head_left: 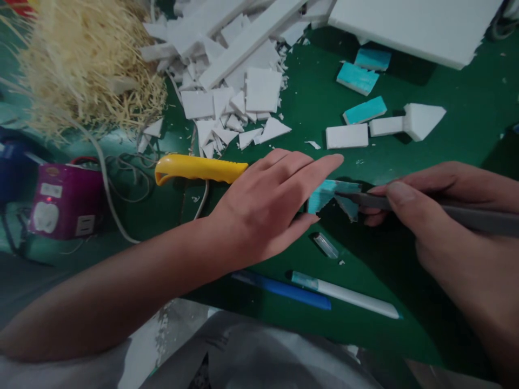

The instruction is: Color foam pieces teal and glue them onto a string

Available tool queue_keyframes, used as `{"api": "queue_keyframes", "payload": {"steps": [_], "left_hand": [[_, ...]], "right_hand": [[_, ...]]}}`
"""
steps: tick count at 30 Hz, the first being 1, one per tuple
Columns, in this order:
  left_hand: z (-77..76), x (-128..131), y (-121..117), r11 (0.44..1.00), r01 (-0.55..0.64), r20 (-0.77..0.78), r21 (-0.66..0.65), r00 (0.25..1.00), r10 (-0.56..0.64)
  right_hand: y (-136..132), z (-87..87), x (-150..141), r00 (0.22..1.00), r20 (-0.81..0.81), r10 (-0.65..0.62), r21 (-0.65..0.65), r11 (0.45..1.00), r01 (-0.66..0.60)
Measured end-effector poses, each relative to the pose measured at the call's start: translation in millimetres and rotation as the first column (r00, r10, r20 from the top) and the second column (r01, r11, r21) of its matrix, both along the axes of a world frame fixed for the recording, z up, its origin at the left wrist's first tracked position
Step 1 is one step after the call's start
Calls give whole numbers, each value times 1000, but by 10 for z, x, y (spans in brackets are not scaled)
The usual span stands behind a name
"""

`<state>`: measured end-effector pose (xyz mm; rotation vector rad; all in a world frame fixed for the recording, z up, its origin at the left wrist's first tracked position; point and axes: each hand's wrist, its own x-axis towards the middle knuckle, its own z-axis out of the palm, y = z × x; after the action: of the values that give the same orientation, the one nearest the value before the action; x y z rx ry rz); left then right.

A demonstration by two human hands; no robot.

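My left hand rests low over the table. Its thumb and fingers are around the left end of a teal-painted foam piece, partly hidden beneath them. A jagged notch shows along the near side of this piece. In my right hand is a slim dark-grey pointed tool, gripped between thumb and fingers. Its narrow tip touches or lies just over the foam piece's right part. Behind my left wrist lies a yellow-handled tool, its far end hidden by the hand.
White foam scraps pile up at the back, beside straw. Teal foam blocks and white foam blocks lie beyond my hands. Nearer me are a clear cap, blue pen and white marker. A purple box has wires.
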<state>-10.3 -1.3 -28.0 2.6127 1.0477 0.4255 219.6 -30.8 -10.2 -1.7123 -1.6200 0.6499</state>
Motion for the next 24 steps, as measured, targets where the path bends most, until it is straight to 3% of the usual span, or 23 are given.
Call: {"api": "queue_keyframes", "payload": {"steps": [9,14,19,24], "left_hand": [[10,-13,3,1000,20,25,18,999,-20],[6,-13,0,1000,6,25,-15,1000,-6],[-6,-18,2,1000,22,36,12,999,-23],[-18,-61,11,1000,23,48,21,999,-24]], "right_hand": [[-14,12,-12,999,-47,7,-11,1000,-8],[-30,18,-20,997,73,15,12,1000,-16],[-31,50,24,993,-110,-50,-75,996,42],[-4,55,84,989,-95,-114,-140,985,100]]}}
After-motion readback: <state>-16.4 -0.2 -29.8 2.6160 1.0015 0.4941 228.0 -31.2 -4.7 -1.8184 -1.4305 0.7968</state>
